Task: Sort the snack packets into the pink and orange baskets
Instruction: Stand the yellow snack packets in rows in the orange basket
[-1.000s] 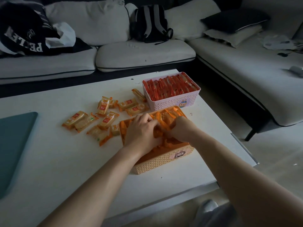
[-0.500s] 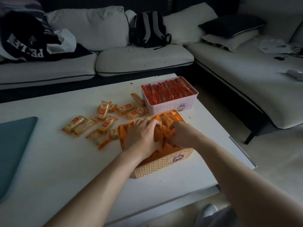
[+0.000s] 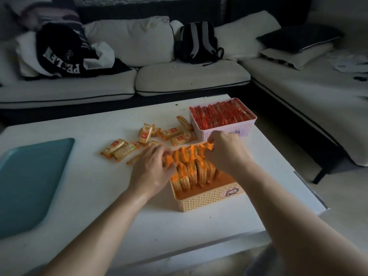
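The orange basket [image 3: 207, 201] stands near the table's front, with several orange snack packets [image 3: 192, 172] upright in rows inside it. My left hand [image 3: 152, 170] presses against the left end of the rows, fingers curled onto the packets. My right hand [image 3: 227, 151] is at the far right end and pinches a packet's top edge. The pink basket [image 3: 225, 130] behind it is full of red packets [image 3: 221, 114]. Several loose orange packets [image 3: 145, 136] lie on the table left of the baskets.
A teal tray [image 3: 31, 176] lies at the table's left side. The white table [image 3: 99, 206] ends close on the right and front. A sofa with a backpack [image 3: 196, 42], dark clothing [image 3: 59, 52] and cushions runs behind and to the right.
Both hands have spread apart: the left slid to the left end of the packet rows, the right moved to the far right end. The standing packets between them are now uncovered.
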Motion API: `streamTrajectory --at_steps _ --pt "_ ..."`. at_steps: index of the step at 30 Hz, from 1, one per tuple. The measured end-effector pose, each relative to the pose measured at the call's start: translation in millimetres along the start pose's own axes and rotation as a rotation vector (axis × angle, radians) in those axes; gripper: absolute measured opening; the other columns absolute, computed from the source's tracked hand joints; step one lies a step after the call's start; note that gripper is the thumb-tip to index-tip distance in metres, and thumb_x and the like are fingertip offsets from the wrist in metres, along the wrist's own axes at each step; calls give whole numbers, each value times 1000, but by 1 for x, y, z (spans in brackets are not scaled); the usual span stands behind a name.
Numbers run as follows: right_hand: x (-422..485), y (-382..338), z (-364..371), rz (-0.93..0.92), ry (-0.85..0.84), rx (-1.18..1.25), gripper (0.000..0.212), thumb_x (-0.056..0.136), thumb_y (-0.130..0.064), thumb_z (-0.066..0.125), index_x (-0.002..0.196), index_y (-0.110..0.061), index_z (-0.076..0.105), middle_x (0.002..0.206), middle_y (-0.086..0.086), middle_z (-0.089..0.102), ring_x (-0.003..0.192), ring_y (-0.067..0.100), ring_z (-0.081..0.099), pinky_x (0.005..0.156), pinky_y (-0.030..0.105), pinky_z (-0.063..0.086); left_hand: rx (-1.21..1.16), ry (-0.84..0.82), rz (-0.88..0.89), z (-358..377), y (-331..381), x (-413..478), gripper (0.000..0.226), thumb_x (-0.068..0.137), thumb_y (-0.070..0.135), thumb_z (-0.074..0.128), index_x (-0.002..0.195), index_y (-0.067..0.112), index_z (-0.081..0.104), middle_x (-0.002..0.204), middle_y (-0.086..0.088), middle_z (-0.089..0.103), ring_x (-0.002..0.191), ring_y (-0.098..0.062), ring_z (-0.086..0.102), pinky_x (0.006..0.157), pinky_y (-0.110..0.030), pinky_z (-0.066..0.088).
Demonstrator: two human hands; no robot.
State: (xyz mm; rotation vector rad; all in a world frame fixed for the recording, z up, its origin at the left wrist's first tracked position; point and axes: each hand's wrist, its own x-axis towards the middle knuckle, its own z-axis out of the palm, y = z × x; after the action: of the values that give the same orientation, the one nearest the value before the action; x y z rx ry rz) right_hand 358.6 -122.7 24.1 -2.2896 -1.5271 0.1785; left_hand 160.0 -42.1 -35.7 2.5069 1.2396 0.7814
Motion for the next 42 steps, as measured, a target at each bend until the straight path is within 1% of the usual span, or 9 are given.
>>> streamTrajectory --at_steps 6,11,15,18,22,27,35,38,42 --pt "18 -102 51 -162 -294 196 38 90 -2 51 125 -7 66 123 13 67 112 31 63 90 35 56 212 -286 -347 -27 -96 -4 31 84 26 62 115 30 63 124 -1 62 120 -28 59 94 -41 52" --pt "56 -153 108 -139 -493 -107 42 101 -14 50 139 3 48 141 21 50 131 36 48 102 38 41 331 -394 -35 -13 -128 14 49 88 10 57 136 21 56 138 -3 55 127 -32 52 94 -41 49" --pt "84 -165 174 -47 -555 -440 60 98 -15 51 151 7 32 152 34 34 136 52 39 106 57 41 440 -443 21 9 -144 23 43 89 31 60 131 25 56 130 1 57 128 -31 50 89 -39 48" --pt "84 -164 185 33 -554 -487 73 99 -28 58 153 8 25 154 32 31 142 50 31 110 48 39 536 -483 1 -5 -154 21 44 86 43 65 130 35 58 134 3 53 135 -29 42 100 -37 41" --pt "84 -164 180 34 -443 -515 63 99 -32 56 153 -6 36 153 23 35 140 40 33 102 39 44 366 -329 -289 -46 -174 33 48 77 57 64 117 29 64 132 1 57 124 -26 51 96 -36 44" --pt "117 -174 180 241 -229 -8 68 93 -49 53 145 -7 44 144 16 37 130 39 40 101 45 42 241 -231 -470 -43 -198 71 86 80 78 55 132 11 48 131 -9 50 125 -31 47 96 -43 44" --pt "144 -175 205 325 -292 -92 72 89 -23 64 149 2 31 141 21 36 131 37 45 95 40 53 307 -330 -490 0 -211 89 44 95 32 58 131 12 43 133 -12 52 123 -36 54 96 -44 44" --pt "141 -164 198 272 -348 -55 82 85 -20 73 147 5 25 132 19 45 132 37 42 88 38 58 293 -334 -573 -9 -218 75 52 87 30 65 128 16 37 126 -11 54 118 -37 56 91 -43 46" --pt "149 -150 185 422 -401 297 33 76 -20 78 103 -4 67 74 4 70 60 9 66 42 17 44 263 -385 -594 -22 -225 64 79 78 22 74 138 17 24 119 -15 55 106 -39 60 79 -41 52"
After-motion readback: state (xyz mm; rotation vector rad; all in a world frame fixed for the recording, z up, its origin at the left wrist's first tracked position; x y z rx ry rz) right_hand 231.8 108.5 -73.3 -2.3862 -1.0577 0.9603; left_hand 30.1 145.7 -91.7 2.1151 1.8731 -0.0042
